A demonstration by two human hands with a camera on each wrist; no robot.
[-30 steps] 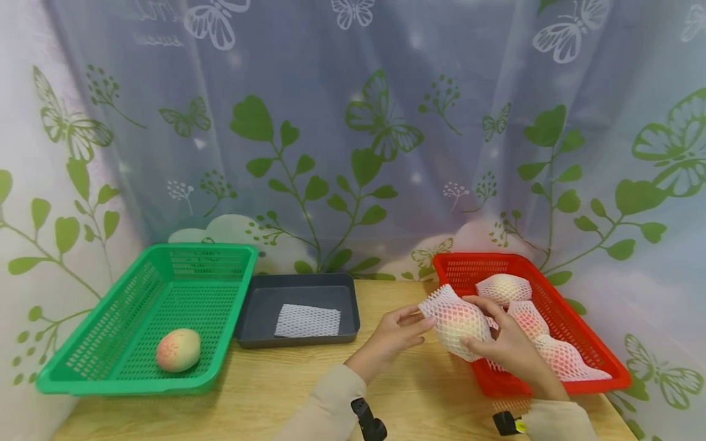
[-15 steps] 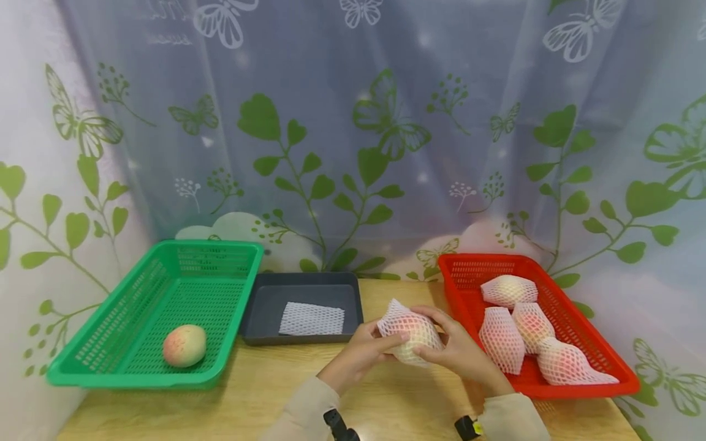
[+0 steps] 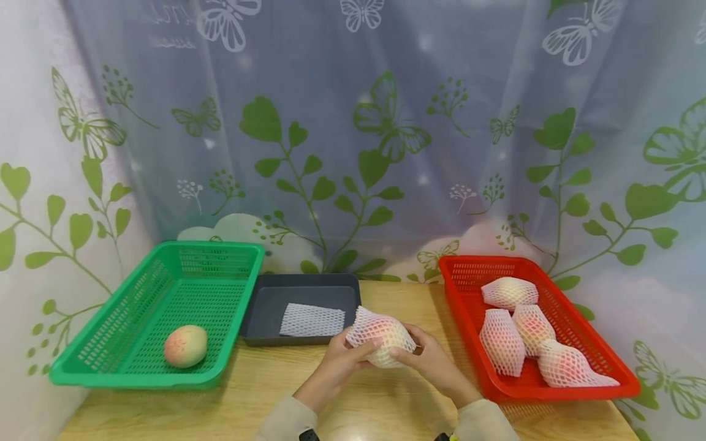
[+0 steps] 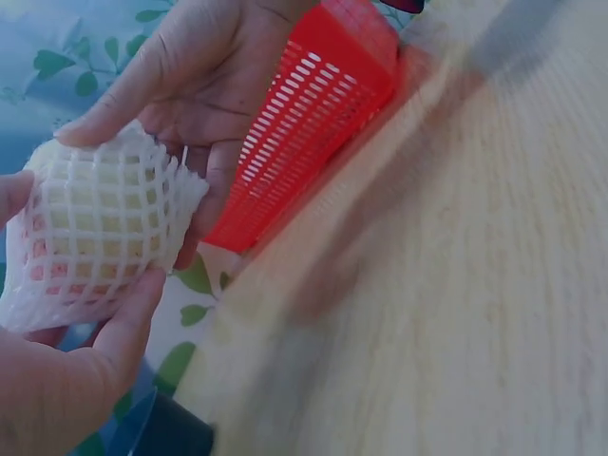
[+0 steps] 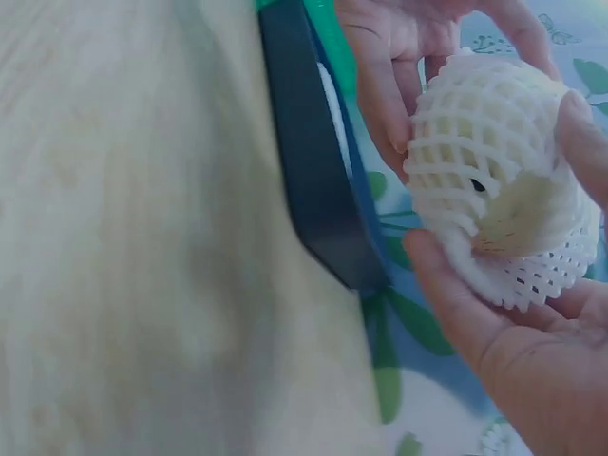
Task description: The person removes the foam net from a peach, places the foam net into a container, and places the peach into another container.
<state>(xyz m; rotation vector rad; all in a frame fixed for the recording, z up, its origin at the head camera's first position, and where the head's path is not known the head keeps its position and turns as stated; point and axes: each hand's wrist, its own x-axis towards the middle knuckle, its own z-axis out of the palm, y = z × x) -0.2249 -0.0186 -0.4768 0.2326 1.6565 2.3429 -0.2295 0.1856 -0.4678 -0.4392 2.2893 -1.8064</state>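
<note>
A peach in a white foam net (image 3: 387,342) is held above the front middle of the table. My left hand (image 3: 337,366) grips its left side, thumb on the front. From the other side my right hand (image 3: 432,361) holds it, thumb also on the front. In the left wrist view the net (image 4: 100,214) wraps the fruit between both hands. One end of the net gapes in the right wrist view, where bare peach (image 5: 521,214) shows by my right hand (image 5: 518,356). Some fingers are hidden behind the fruit.
The red basket (image 3: 573,392) at right holds several netted peaches (image 3: 502,343). A green basket (image 3: 138,382) at left contains one bare peach (image 3: 185,346). Between them, a dark grey tray (image 3: 265,309) bears a flat white foam net (image 3: 312,320). A patterned curtain hangs behind.
Both hands have brought the netted peach left, from beside the red basket to the table's middle. My left hand, earlier at the net's end, now grips the fruit.
</note>
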